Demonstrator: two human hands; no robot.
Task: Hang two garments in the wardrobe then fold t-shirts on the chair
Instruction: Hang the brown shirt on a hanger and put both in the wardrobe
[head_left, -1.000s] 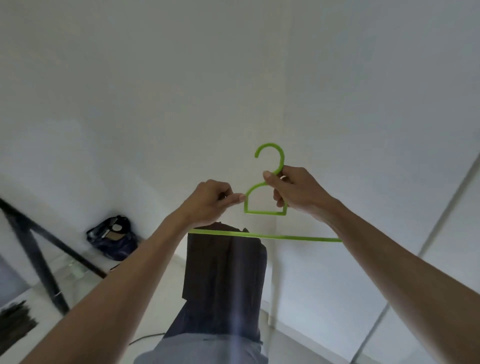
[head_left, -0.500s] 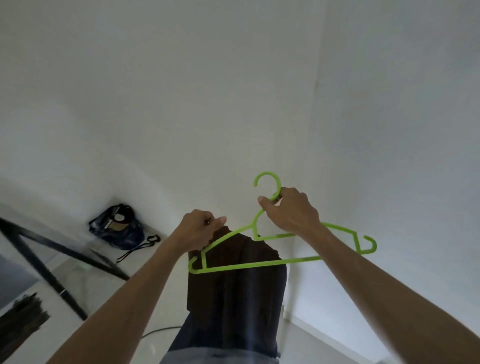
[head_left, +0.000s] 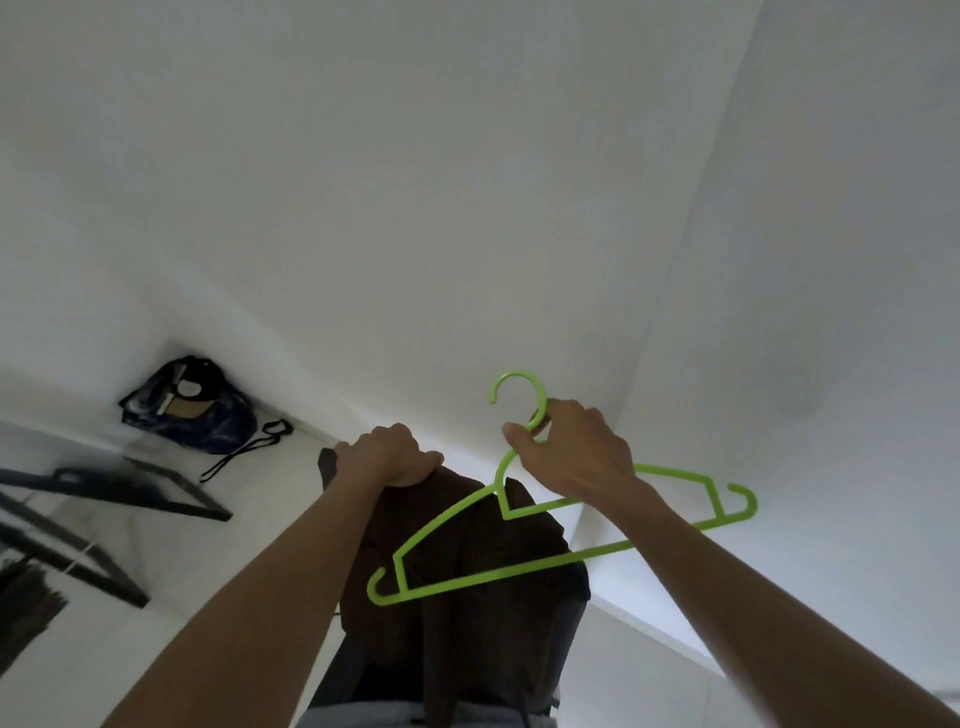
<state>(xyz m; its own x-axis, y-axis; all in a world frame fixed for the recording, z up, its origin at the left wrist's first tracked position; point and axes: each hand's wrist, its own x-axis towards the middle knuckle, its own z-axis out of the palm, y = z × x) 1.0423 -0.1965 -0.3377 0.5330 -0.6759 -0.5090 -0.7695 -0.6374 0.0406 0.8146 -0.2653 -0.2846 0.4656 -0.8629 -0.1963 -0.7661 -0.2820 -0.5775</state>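
Head view, the only one. Landmark: the green hanger (head_left: 519, 564), held out in front of a white wall.

Right hand (head_left: 574, 449) closed around the hanger's neck just below the hook, thumb and fingers pinching it. Hook points up and opens to the left. The hanger's long axis runs on a slant, low end toward the left arm, high end out past the right wrist.

Left hand (head_left: 392, 454), to the left of the hook and near it but not touching the plastic, is closed on the top edge of a dark brown garment (head_left: 467, 597). The garment hangs down behind and below the hanger; the lower bar crosses in front of the cloth. Whether any cloth is threaded over the bar cannot be told.

Judgement: the garment is not yet seated on the hanger. The left hand is the nearer to the low end, so the cloth would feed on from that side.

Far left of the hanger, on the floor: a dark blue bag (head_left: 189, 408) against the wall, and a black frame (head_left: 156, 493).

No wardrobe or chair in view.
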